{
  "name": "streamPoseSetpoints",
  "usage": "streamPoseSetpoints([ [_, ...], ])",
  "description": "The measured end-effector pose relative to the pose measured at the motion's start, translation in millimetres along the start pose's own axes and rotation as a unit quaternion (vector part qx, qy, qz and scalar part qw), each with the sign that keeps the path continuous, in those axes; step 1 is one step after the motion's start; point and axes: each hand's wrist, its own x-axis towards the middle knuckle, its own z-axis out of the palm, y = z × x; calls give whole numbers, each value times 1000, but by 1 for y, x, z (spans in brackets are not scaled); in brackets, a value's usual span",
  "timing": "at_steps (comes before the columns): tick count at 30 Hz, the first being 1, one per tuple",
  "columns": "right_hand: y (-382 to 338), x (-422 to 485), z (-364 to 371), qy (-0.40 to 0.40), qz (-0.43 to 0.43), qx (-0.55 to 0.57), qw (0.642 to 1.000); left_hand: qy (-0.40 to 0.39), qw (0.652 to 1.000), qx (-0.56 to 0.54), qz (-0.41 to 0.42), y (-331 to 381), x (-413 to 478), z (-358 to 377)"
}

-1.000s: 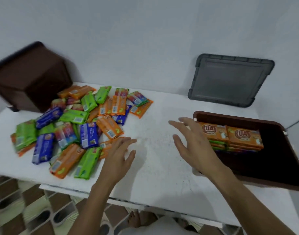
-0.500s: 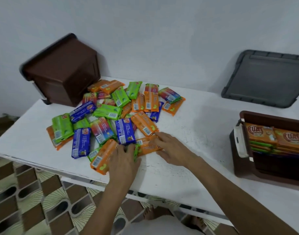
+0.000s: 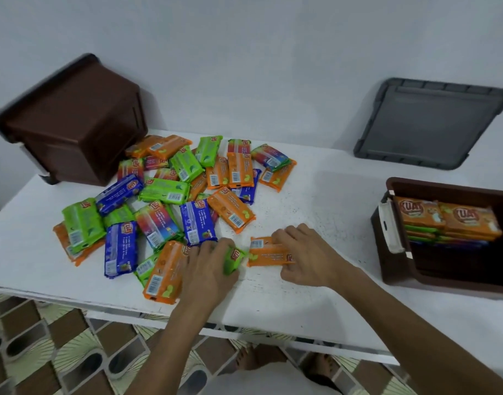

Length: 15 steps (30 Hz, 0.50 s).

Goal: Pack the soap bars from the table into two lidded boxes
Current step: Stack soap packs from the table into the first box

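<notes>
Big open strip of white table (image 3: 324, 201) runs down the middle of the frame, between the soap pile (image 3: 170, 201) at left-center and the open brown box (image 3: 444, 189) at the right edge. Upper left is blocked by a tipped brown box (image 3: 76, 121) touching the pile. Upper right, a gray lid (image 3: 432, 124) leans on the wall.

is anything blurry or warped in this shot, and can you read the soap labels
Head view: wide-angle bend curves the table edge; the tipped brown box smears at its left rim; light is soft, shadows faint; KUAT reads clearly on packs in the open box.
</notes>
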Motion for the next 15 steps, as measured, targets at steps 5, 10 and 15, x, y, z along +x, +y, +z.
streamPoseSetpoints([
  [5,10,-12,-8,-69,46,-77,994,-3,998,-67,15,13,6,-11],
  [10,11,-26,-30,-86,125,69,986,14,986,-161,34,29,12,-28],
  [15,18,-48,-66,44,133,402,905,39,956,-280,79,50,21,-37],
])
